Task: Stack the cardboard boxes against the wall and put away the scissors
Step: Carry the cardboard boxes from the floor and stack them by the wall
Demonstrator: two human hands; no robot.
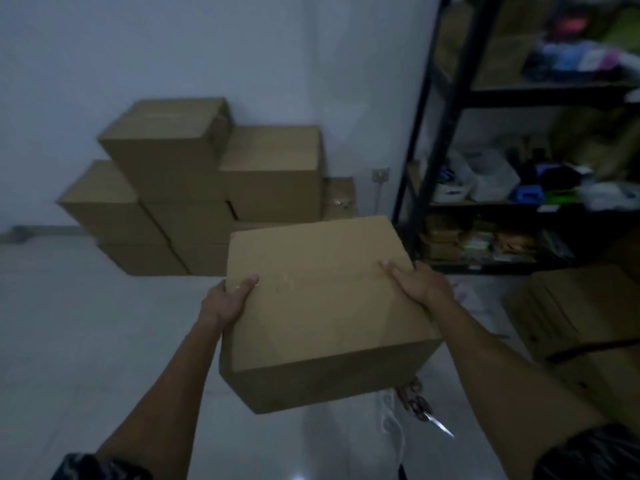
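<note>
Both hands carry one box (pixel 322 306) above the floor (pixel 86 323). Left hand (pixel 227 301) grips its left edge, thumb on top. Right hand (pixel 420 282) grips the right edge, fingers curled onto the top. Stack (pixel 194 188) stands ahead of the hands against the wall (pixel 207 46). Scissors (pixel 424 410) lie on the floor below the right forearm. Shelf (pixel 519 150) beyond the right hand.

A closed brown cardboard box (pixel 325 306) is held tilted in the air in front of the stacked boxes (pixel 194 188), with scissors (pixel 420 407) lying on the floor beneath it.
</note>
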